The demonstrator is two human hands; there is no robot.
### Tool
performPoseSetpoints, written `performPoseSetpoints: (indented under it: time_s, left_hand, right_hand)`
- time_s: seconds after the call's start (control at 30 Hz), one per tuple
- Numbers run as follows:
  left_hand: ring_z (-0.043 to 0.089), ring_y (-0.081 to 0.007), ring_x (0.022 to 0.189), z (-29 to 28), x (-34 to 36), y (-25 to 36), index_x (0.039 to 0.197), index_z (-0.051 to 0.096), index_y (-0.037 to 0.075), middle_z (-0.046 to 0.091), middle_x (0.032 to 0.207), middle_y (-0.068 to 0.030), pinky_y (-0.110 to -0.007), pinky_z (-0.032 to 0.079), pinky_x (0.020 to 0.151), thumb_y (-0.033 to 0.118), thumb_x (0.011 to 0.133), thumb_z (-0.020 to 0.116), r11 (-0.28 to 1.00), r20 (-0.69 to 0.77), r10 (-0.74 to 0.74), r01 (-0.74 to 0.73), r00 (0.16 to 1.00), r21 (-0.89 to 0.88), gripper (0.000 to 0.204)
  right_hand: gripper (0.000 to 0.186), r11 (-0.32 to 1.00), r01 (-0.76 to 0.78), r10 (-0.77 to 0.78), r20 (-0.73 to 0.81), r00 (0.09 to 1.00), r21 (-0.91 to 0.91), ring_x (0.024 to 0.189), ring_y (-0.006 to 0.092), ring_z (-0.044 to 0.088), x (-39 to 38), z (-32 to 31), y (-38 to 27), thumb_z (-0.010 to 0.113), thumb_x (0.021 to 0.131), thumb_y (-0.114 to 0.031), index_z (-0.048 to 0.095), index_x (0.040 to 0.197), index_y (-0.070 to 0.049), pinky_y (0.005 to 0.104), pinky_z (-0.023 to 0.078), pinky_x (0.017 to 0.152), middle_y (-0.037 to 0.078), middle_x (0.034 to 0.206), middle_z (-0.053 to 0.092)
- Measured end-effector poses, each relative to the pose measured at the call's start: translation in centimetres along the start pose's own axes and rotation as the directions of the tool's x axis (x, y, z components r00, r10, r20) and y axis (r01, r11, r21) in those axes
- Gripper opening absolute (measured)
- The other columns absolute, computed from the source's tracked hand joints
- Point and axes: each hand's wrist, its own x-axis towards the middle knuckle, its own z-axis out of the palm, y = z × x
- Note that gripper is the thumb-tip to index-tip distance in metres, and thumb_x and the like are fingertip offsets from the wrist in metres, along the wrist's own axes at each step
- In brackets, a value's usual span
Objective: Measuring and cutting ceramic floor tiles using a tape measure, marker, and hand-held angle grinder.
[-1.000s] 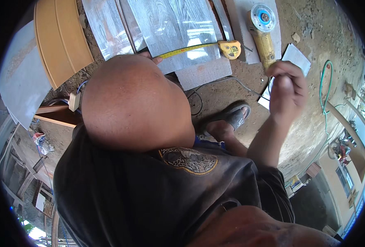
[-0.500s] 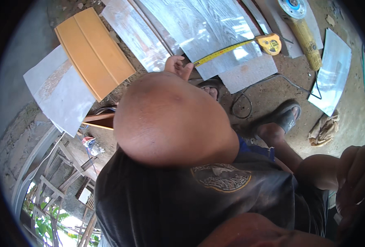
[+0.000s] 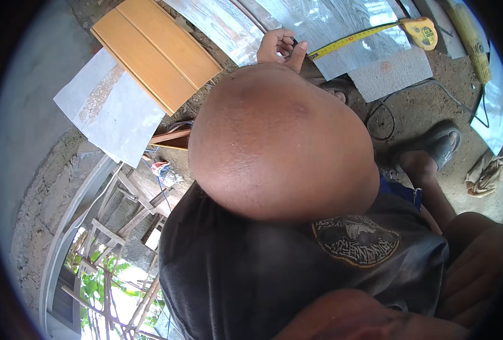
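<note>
My left hand (image 3: 282,50) reaches beyond my bent arm to the hook end of a yellow tape measure (image 3: 419,32), its fingers curled around a small dark thing I cannot make out. The blade (image 3: 353,38) lies extended across a glossy grey plank (image 3: 331,20), beside a speckled tile piece (image 3: 390,76). My right hand (image 3: 472,272) is low at the right edge by my black shirt, dim and blurred; whether it holds anything is unclear.
An orange-brown panel (image 3: 155,56) and grey sheets (image 3: 110,107) lie at left. A power tool (image 3: 472,48), its cord, a pale sheet (image 3: 495,113) and a crumpled cloth (image 3: 484,175) are at right. My sandalled foot (image 3: 444,147) is nearby. Wooden framing (image 3: 110,232) stands lower left.
The view has swung, shifting the boards rightward and up. My right hand has moved from near the power tool's handle down to the lower right; more of my left hand shows.
</note>
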Motion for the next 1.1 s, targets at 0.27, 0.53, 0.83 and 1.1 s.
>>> performPoseSetpoints:
  time_s: [0.27, 0.53, 0.83, 1.1]
  left_hand:
    - [0.061, -0.0088, 0.084, -0.3, 1.9, 3.4, 0.118, 0.063, 0.000, 0.067, 0.093, -0.0032, -0.025, 0.050, 0.076, 0.010, 0.095, 0.072, 0.972, 0.243, -0.196, 0.220, 0.950, -0.076, 0.027]
    - [0.064, -0.0199, 0.100, 0.6, 5.5, 6.2, 0.122, 0.068, 0.005, 0.069, 0.110, -0.0088, -0.033, 0.050, 0.086, 0.009, 0.089, 0.075, 0.922, 0.670, 0.255, -0.383, 0.697, 0.048, 0.034]
    - [0.059, -0.0372, 0.070, 1.6, 5.3, 6.5, 0.099, 0.064, -0.003, 0.061, 0.079, -0.0240, -0.044, 0.047, 0.068, 0.029, 0.105, 0.053, 0.960, 0.879, 0.001, -0.247, 0.476, 0.133, 0.034]
    - [0.060, -0.0421, 0.073, 1.2, 5.5, 6.6, 0.106, 0.063, 0.002, 0.063, 0.080, -0.0243, -0.048, 0.045, 0.068, 0.035, 0.106, 0.052, 0.978, 0.812, 0.090, -0.205, 0.577, 0.038, 0.035]
  right_hand:
    - [0.035, 0.914, 0.385, -0.339, -0.276, 0.899, 0.132, 0.072, 0.0204, 0.066, -10.6, -15.3, -17.5, 0.064, 0.100, -0.034, 0.067, 0.089, 0.000, 0.0354, 0.048, 0.062, 0.012, 0.077, 0.066]
    - [0.041, 0.331, 0.557, -0.556, -0.320, 0.767, 0.761, 0.059, 0.0138, 0.047, -1.2, -15.7, -14.8, 0.051, 0.104, -0.038, 0.057, 0.081, -0.004, 0.0274, 0.038, 0.058, 0.003, 0.065, 0.051]
    - [0.038, 0.245, 0.763, -0.295, -0.703, 0.647, 0.598, 0.063, 0.0108, 0.051, 3.0, -14.3, -16.9, 0.056, 0.105, -0.032, 0.069, 0.120, 0.001, 0.0257, 0.043, 0.061, 0.003, 0.070, 0.058]
    - [0.033, 0.261, 0.835, -0.149, -0.834, 0.531, 0.485, 0.064, 0.0128, 0.054, 3.5, -14.9, -17.3, 0.055, 0.107, -0.025, 0.072, 0.104, 0.003, 0.0274, 0.044, 0.060, 0.003, 0.074, 0.063]
